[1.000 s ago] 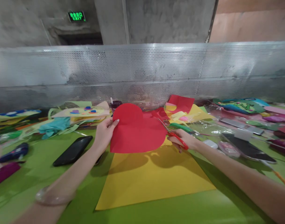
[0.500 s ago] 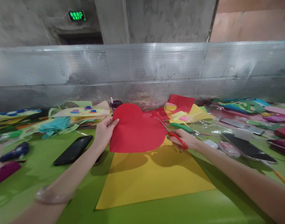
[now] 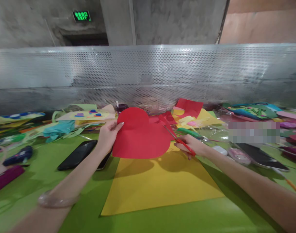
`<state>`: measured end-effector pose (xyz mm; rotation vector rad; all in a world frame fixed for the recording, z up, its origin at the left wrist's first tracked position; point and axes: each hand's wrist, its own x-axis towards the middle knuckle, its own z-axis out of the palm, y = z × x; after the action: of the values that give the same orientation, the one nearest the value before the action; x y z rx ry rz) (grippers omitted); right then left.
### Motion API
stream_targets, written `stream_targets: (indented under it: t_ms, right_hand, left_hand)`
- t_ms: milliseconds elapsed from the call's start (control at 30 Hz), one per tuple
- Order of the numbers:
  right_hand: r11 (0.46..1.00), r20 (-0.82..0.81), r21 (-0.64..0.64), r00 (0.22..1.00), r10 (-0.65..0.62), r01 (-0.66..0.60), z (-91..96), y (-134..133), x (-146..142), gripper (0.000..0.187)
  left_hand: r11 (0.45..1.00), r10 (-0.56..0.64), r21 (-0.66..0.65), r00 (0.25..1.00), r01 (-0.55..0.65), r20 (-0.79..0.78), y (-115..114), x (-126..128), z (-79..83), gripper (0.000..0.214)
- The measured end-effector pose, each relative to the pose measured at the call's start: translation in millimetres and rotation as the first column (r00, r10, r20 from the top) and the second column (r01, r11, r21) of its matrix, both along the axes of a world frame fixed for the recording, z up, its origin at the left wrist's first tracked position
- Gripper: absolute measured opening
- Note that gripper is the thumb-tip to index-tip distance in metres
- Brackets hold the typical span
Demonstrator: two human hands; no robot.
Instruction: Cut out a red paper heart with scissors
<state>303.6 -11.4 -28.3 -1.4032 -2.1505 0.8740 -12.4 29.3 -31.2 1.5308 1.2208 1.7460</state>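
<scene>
- Under a concrete wall with a green exit sign (image 3: 81, 16), a perforated metal panel (image 3: 177, 64) backs the green table (image 3: 186, 216).
- The red paper (image 3: 140, 136) is held up mid-table, above the far part of a flat yellow sheet (image 3: 160, 184).
- From here the cutting looks partway done: the red paper has a rounded lobe at far left and a curved near-right edge, while its near-left corner is sharp and seems untrimmed.
- How much is left on the far-right side I can't tell; more red pieces (image 3: 168, 119) lie behind it and blend in.
- The left hand (image 3: 107, 135) pinches the red paper's left edge, thumb in front.
- The right hand (image 3: 195, 144) is curled around the handles of red scissors (image 3: 179, 140), whose blades point far left at the paper's right side; whether they are biting is unclear.
</scene>
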Motion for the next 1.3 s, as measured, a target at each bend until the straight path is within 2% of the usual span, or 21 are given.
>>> stream_targets:
  t_ms: [300, 700, 967, 1133, 1300]
  right_hand:
    - [1.0, 0.028, 0.014, 1.0, 0.003, -0.003, -0.8, 2.5, 2.2, 0.03]
    - [0.999, -0.075, -0.051, 0.997, -0.014, 0.01, -1.6, 2.3, 1.1, 0.024]
    - [0.99, -0.088, -0.112, 0.993, 0.074, -0.083, -4.7, 3.7, 3.1, 0.025]
    - [0.989, -0.115, -0.133, 0.992, 0.054, -0.07, -5.8, 5.0, 3.8, 0.02]
    - [0.991, -0.119, -0.128, 0.993, 0.027, -0.042, -4.8, 5.7, 3.5, 0.021]
  left_hand:
    - [1.0, 0.022, -0.006, 0.998, -0.022, -0.063, 2.4, -4.0, 0.6, 0.03]
    - [1.0, -0.013, -0.014, 0.989, 0.012, -0.148, 2.4, -2.8, -3.8, 0.029]
    - [0.991, -0.1, -0.106, 0.988, 0.088, -0.119, -1.4, 1.8, -1.0, 0.029]
    - [0.997, -0.04, -0.071, 0.987, 0.029, -0.153, -3.3, 1.6, 0.1, 0.032]
    - [0.998, -0.001, -0.06, 0.995, -0.005, -0.104, -4.4, 1.1, 2.1, 0.03]
